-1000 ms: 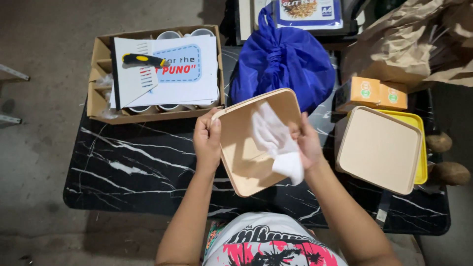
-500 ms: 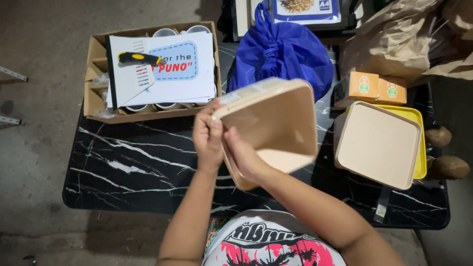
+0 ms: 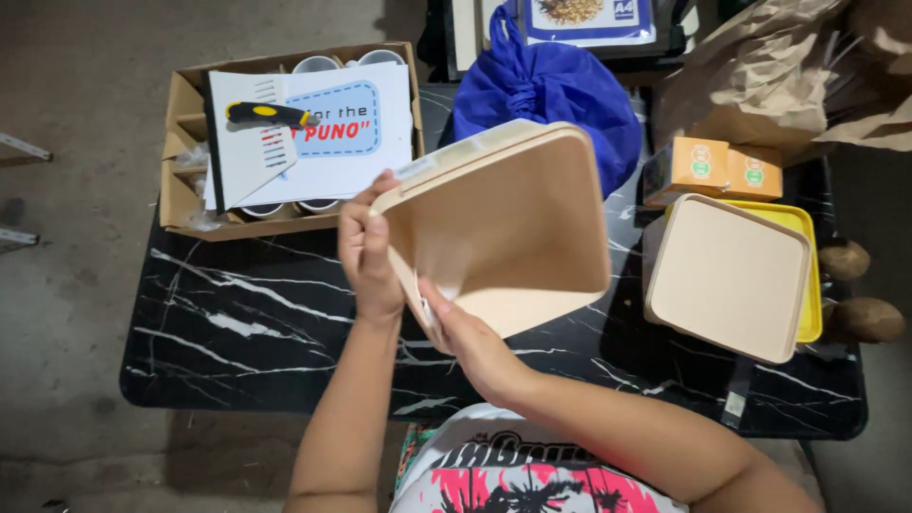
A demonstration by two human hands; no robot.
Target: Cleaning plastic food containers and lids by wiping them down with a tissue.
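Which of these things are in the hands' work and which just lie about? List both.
In hand:
- beige square container, held tilted above the table
- left hand, gripping its left edge
- right hand, under its lower edge
- white cloth, barely showing at the right hand

Lying about:
- beige lidded box on a yellow tray
- blue drawstring bag
- cardboard box with cups and papers
- utility knife
- two orange cartons
- brown paper bag

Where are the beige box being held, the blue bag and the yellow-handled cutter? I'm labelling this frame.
beige box (image 3: 518, 223): head view, middle of its broad flat face.
blue bag (image 3: 560, 95): head view, bulging cloth below the knot.
yellow-handled cutter (image 3: 266, 115): head view, middle of the handle, atop the papers.
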